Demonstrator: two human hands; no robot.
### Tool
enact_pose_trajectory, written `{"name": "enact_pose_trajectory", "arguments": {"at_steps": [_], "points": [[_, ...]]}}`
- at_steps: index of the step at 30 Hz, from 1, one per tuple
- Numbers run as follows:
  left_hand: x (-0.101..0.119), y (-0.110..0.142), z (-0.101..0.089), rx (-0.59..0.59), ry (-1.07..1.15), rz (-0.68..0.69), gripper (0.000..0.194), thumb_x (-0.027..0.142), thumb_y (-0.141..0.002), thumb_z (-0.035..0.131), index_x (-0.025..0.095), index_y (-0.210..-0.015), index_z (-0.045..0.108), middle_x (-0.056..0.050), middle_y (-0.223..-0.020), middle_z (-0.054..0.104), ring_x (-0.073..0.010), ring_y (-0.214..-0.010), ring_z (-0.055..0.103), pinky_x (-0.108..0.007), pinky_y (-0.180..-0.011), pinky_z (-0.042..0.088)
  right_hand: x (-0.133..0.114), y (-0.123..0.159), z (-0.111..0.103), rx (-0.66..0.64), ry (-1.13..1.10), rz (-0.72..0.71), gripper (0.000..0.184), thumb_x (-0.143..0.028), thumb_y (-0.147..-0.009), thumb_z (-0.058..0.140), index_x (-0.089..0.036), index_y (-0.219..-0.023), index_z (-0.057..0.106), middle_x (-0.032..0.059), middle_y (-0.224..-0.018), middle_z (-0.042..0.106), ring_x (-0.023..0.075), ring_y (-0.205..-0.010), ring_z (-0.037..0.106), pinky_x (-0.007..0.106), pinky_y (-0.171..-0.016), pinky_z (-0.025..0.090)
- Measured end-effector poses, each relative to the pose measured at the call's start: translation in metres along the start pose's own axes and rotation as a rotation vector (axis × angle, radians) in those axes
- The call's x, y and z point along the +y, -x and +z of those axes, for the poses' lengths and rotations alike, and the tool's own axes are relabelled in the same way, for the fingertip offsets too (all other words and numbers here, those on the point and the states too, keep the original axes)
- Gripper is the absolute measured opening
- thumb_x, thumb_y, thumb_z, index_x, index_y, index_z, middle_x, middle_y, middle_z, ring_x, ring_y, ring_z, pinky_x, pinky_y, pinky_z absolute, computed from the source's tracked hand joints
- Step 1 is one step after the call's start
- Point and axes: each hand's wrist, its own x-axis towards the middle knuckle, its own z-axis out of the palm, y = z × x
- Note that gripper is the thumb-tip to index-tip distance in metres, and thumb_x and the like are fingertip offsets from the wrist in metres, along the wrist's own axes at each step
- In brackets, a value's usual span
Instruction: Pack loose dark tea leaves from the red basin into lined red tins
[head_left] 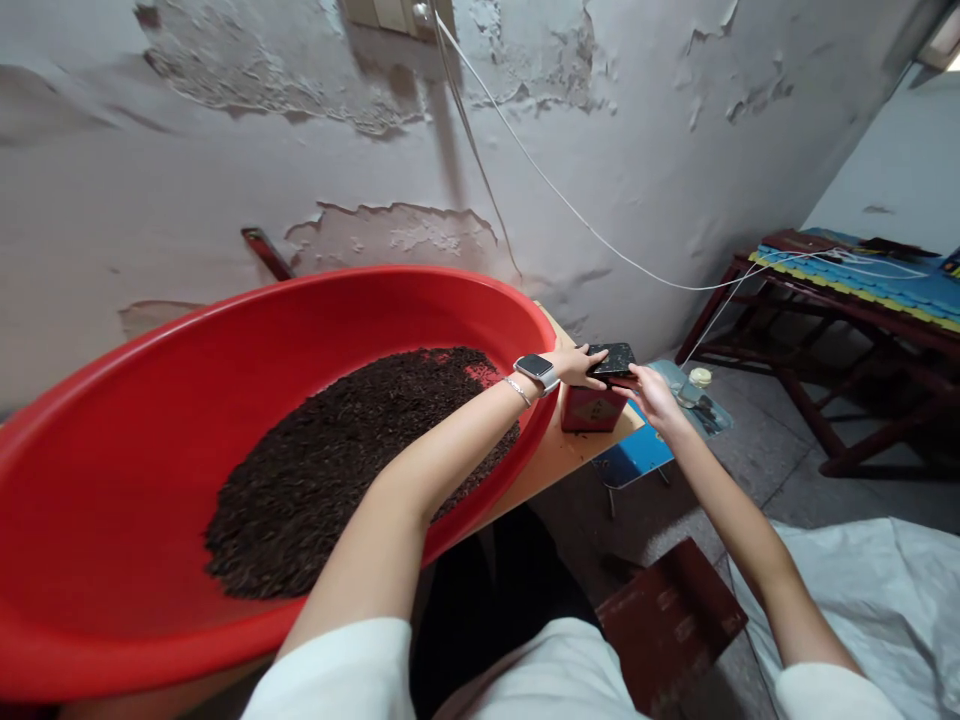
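My left hand (577,366), wearing a watch (535,369), lies with fingers spread on a black, speckled flat-topped thing (613,358). That thing sits above a red box (591,410) with a pale diamond-shaped label, at the end of a wooden table (547,455). At its right edge, my right hand (654,396) grips with the thumb near the top and the fingers lower down. Whether the black thing is a lid or a separate item, I cannot tell. Left of the box is a large red basin (135,480) holding dark, dry, leaf-like bits (330,480).
Beyond the box stand a blue stool (637,460) and a tray with a small jar (700,377). A dark wooden stool (675,625) is below me, beside white sheeting (885,580). A white cable (600,235) hangs from the wall towards a rack (847,330).
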Motion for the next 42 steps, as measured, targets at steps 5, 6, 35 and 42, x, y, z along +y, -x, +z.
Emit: {"name": "enact_pose_trajectory", "arguments": {"at_steps": [5,6,35,42], "points": [[0.01,0.004,0.013,0.08,-0.128,-0.037,0.075,0.056,-0.095,0.047,0.024,-0.157,0.02,-0.023,-0.155,0.033,-0.0417,-0.139,0.036,-0.065,-0.111,0.018,0.0,-0.013,-0.028,0.325,0.658,-0.354,0.027,-0.048,-0.077,0.058,-0.022,-0.076,0.052,0.0087,-0.084,0.066,0.0249,-0.086,0.063,0.045,-0.091,0.049],[0.012,0.005,0.016,0.108,-0.158,-0.049,0.076,0.057,-0.094,0.049,0.024,-0.156,0.021,-0.023,-0.155,0.032,-0.0424,-0.139,0.035,-0.066,-0.111,0.016,0.002,-0.018,-0.028,0.338,0.66,-0.357,0.029,-0.049,-0.076,0.058,-0.021,-0.08,0.053,0.0099,-0.089,0.067,0.0248,-0.088,0.063,0.044,-0.091,0.048],[0.017,0.004,0.035,0.138,-0.274,0.029,0.097,0.052,-0.078,0.073,0.027,-0.156,0.021,-0.023,-0.159,0.023,-0.0461,-0.139,0.032,-0.072,-0.106,0.024,0.042,-0.053,-0.044,-0.442,0.472,-0.318,0.128,-0.044,-0.047,0.088,-0.022,-0.151,0.016,0.0169,-0.148,0.036,0.0326,-0.135,0.041,0.049,-0.113,0.031],[0.015,0.013,0.033,0.239,-0.198,0.093,0.085,0.037,-0.089,0.064,0.023,-0.157,0.015,-0.016,-0.16,0.025,-0.0351,-0.145,0.025,-0.071,-0.111,0.019,0.057,-0.038,-0.102,0.064,0.637,-0.539,0.096,-0.052,-0.054,0.083,-0.021,-0.132,0.037,0.0125,-0.129,0.05,0.0308,-0.118,0.052,0.048,-0.104,0.039]]}}
